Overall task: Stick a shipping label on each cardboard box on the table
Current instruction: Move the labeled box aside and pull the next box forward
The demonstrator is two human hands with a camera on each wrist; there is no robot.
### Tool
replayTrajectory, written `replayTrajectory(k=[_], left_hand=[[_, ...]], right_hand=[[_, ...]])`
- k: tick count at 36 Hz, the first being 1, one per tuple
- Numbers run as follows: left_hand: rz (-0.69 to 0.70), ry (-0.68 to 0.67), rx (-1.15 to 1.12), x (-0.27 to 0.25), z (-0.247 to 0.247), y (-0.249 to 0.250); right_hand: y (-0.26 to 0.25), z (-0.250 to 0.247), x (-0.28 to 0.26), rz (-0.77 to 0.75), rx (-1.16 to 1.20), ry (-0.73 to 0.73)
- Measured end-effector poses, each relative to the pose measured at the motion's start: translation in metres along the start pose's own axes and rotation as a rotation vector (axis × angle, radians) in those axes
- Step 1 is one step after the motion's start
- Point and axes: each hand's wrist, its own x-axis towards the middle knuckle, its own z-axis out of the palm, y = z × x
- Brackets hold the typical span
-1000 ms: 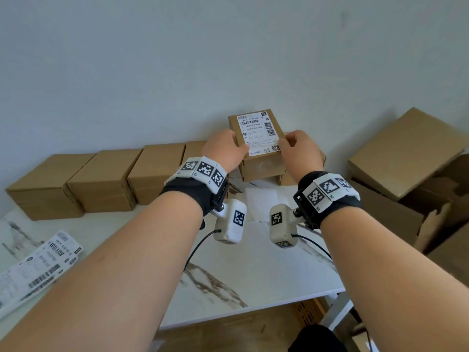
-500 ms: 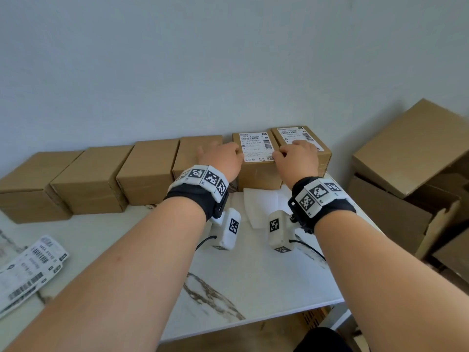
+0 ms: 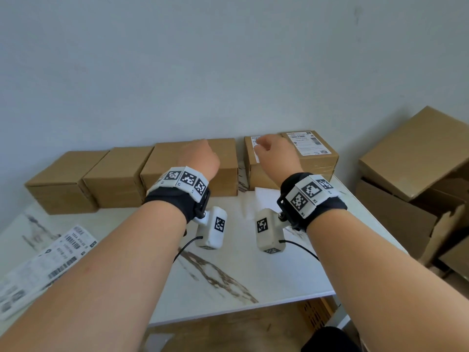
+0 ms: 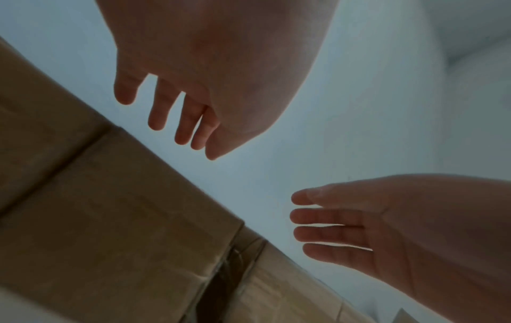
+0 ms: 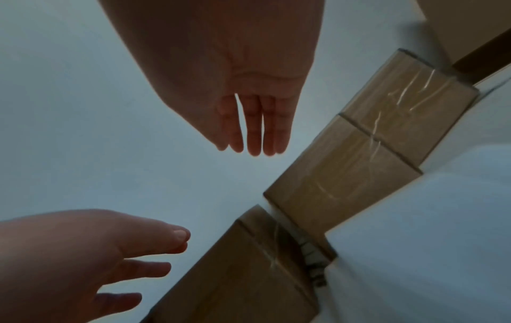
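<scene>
Nearest to you, the sheets of shipping labels [image 3: 43, 262] are lying at the left front of the table [image 3: 228, 283], their long axis running diagonally from the near-left edge toward the boxes, barcodes facing up. Further out, your left hand [image 3: 200, 156] is hovering above an unlabelled box [image 3: 223, 168] and your right hand [image 3: 275, 154] above a labelled box [image 3: 256, 174]; the wrist views are showing both with fingers straight and spread, grasping nothing. Whether either hand is brushing a box top is hard to tell from the head view. Along the wall the row is running left to right, each box's long axis pointing away from you: unlabelled ones such as the far-left box [image 3: 63, 181], then the two labelled ones ending with the rightmost box [image 3: 311, 153], its label reading lengthwise.

You are looking at a few risks, as I judge it: reaching back across the row, a sleeve or wrist camera could be knocking a box askew; peeling a label carelessly could be curling it onto itself; and the labelled box's sticker may be lifting at an edge if it isn't pressed flat
</scene>
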Motion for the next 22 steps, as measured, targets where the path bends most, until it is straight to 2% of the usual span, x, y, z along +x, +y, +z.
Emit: replayTrajectory(k=[4, 10, 14, 17, 22], left_hand=[[-0.029, 0.011, 0.047, -0.009, 0.001, -0.024], [0.000, -0.009, 0.111, -0.022, 0.004, -0.041], [0.021, -0.049, 0.169, -0.024, 0.005, -0.043], [0.034, -0.029, 0.202, -0.026, 0.007, -0.043], [0.080, -0.025, 0.158, -0.025, 0.009, -0.048]], right_hand=[[-0.014, 0.017, -0.013, 0.009, -0.009, -0.131], [-0.019, 0.040, -0.020, 0.085, -0.075, -0.242], [-0.021, 0.051, -0.016, 0.171, -0.026, -0.261], [-0.025, 0.056, -0.014, 0.246, -0.012, -0.264], [-0.025, 0.062, -0.011, 0.329, -0.048, -0.267]])
